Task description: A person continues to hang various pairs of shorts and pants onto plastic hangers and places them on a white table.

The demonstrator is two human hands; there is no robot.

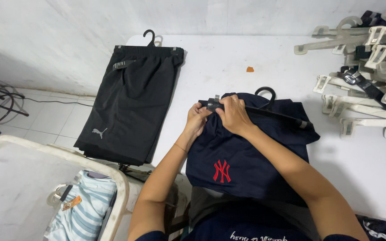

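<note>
Dark navy shorts [237,156] with a red embroidered mark lie on the white table [228,62] in front of me. A black clip hanger [269,109] runs across their waistband, hook pointing away. My left hand [197,119] pinches the hanger's left clip and the waistband corner. My right hand [234,114] presses on the same clip from the right, fingers curled over the bar.
A pile of black shorts [132,98] on a black hanger lies at the table's left edge. Several white and black clip hangers [367,76] are heaped at the right. A white basket [59,156] with striped clothing stands at lower left. A small orange scrap [249,69] lies farther back.
</note>
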